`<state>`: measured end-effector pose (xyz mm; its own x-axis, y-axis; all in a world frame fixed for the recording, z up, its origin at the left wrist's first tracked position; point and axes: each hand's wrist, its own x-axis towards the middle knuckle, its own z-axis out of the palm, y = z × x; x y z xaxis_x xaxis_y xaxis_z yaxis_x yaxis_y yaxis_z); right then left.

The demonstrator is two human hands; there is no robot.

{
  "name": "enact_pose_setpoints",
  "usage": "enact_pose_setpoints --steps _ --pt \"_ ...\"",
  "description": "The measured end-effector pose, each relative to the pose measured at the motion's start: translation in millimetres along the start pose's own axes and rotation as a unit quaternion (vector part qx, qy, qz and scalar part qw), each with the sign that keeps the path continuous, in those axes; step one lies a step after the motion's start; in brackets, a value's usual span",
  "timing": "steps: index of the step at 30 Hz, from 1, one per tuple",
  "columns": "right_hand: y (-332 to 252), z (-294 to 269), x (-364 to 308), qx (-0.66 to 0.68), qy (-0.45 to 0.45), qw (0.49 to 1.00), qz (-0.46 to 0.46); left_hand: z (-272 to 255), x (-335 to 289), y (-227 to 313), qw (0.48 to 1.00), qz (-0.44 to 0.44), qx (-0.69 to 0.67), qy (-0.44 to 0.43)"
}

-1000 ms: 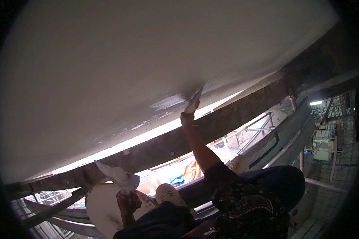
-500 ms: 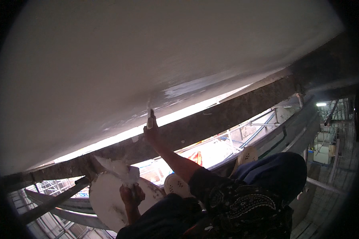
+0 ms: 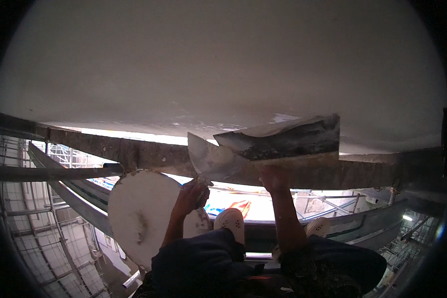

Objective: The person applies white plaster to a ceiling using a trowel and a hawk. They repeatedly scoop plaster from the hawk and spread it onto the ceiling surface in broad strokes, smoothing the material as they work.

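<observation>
My left hand (image 3: 190, 196) is closed around the handle of a putty knife (image 3: 211, 158), its pale, smeared blade pointing up. My right hand (image 3: 275, 179) grips the lower edge of a wide skimming blade (image 3: 293, 141), which shows a dark face with pale compound along its upper edge. The two blades meet or overlap at the wide blade's left end; whether they touch I cannot tell. Beyond them rises a smooth, off-white plastered surface (image 3: 184, 74), with wet, shiny patches near its lower edge.
A weathered beam (image 3: 154, 155) crosses below the plastered surface. To the left of my legs sits a large round off-white thing (image 3: 146, 216), stained on top. A pipe (image 3: 59, 173) juts in from the left. Below are scaffolding poles (image 3: 328, 198) and a long drop; my light clogs (image 3: 230, 223) rest near an edge.
My right hand has come away from the plastered surface, bringing the wide blade beside the putty knife. My left hand has risen with the putty knife. The view has turned.
</observation>
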<state>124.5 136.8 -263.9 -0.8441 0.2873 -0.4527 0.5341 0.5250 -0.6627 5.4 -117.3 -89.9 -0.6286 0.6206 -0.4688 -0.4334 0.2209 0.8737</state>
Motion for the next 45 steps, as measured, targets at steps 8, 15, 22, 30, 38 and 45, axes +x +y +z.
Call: enact_pose_setpoints --steps 8,15,22,30,38,45 --pt "-16 -35 -56 0.200 0.035 0.967 -0.154 48 28 24 0.997 -0.004 0.019 -0.081" --pt "85 -88 -69 0.153 0.242 0.956 0.059 57 52 6 0.699 0.208 0.679 -0.088" --pt "382 -229 -116 -0.317 0.509 0.746 0.289 119 75 6 0.693 0.207 0.690 0.020" --pt "451 -414 -131 0.200 0.740 0.615 0.185 90 52 -23 0.730 0.192 0.656 0.017" --pt "478 -491 -139 0.334 0.716 0.606 0.092 90 44 -39 0.987 -0.088 -0.030 0.133" --pt "387 -429 -89 0.378 0.671 0.638 0.013 71 40 -45 0.968 -0.073 0.223 0.093"
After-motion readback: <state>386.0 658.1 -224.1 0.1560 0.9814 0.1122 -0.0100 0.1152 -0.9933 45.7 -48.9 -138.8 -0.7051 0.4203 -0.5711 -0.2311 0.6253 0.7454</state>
